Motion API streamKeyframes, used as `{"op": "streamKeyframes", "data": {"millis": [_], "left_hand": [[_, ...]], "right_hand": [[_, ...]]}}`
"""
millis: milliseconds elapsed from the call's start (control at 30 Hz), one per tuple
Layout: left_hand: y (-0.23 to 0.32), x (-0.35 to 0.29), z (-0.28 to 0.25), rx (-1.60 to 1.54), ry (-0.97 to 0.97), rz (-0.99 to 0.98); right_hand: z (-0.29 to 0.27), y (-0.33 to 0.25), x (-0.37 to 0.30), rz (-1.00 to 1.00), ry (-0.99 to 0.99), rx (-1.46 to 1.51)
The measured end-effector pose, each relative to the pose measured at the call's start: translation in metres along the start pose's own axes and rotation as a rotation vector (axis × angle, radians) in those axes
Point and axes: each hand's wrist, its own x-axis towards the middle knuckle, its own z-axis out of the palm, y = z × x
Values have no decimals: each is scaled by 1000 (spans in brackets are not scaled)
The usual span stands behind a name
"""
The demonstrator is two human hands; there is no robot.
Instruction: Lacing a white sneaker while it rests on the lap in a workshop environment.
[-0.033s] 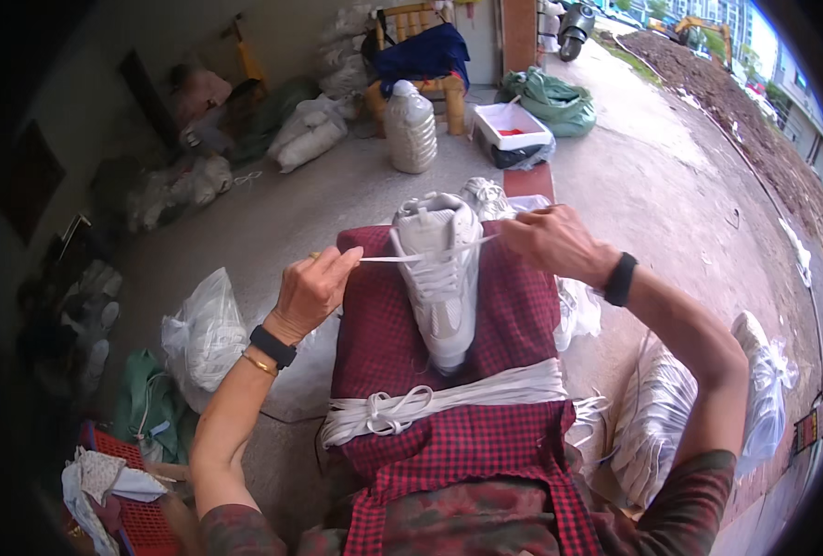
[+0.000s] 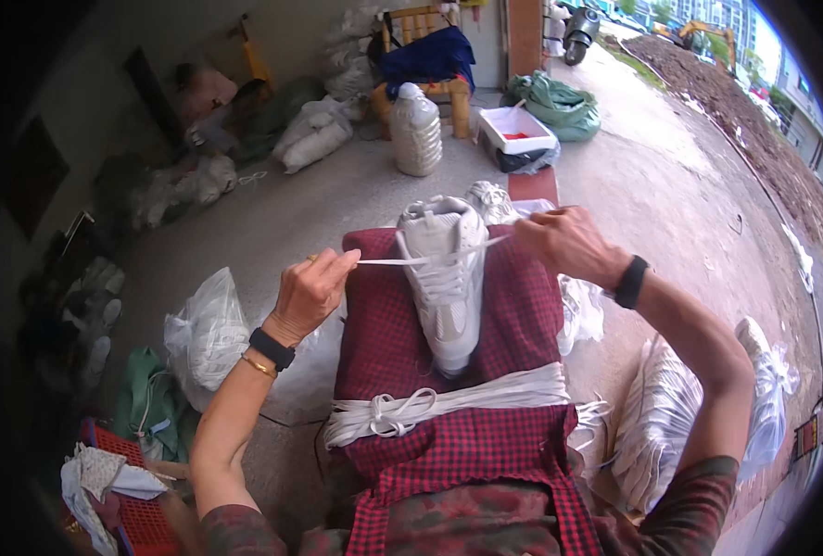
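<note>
A white lace-up sneaker (image 2: 450,310) rests on the red-and-black checked cloth (image 2: 370,324) over my lap, its toe toward me. Pulled taut across its tongue, a white shoelace (image 2: 384,262) runs out to both sides. The left end is pinched in my closed left hand (image 2: 311,289), beside the shoe. My right hand (image 2: 569,243) is closed on the other end, slightly higher; its fingertips are partly hidden. Lower eyelets are threaded. A bundle of loose white laces (image 2: 486,398) lies tied across my lap, nearer me. Behind the sneaker stands another white shoe (image 2: 491,201).
Stacked white shoes (image 2: 654,426) lie at my right. At left are a plastic bag of white items (image 2: 212,338), a green bag (image 2: 147,398) and a red basket (image 2: 147,524). Farther off stand a large plastic bottle (image 2: 416,134), a white tray (image 2: 513,125) and a bamboo chair (image 2: 456,97).
The whole view has shifted slightly, so the sneaker and surroundings appear a little farther right. Both hands keep hold of the taut lace.
</note>
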Motion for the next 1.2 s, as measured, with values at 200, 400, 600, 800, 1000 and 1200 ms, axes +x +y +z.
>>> {"op": "streamKeyframes", "data": {"millis": [200,400,600,800,1000,1200], "left_hand": [[-40,-31,-29,-19,30,-132],[-77,-77,-96,22,78,-332],[-123,-112,-138,161,92,-426],[-145,-146,-182,324,92,-474],[-142,-154,-185,625,139,-432],[-137,-139,-108,347,585,-763]], "right_hand": [[-50,37,-51,180,-26,-145],[-110,74,-73,303,-6,-241],[-159,122,-124,443,-7,-469],[-219,155,-173,658,-38,-774],[-233,105,-146,324,387,-1111],[-86,67,-130,672,816,174]]}}
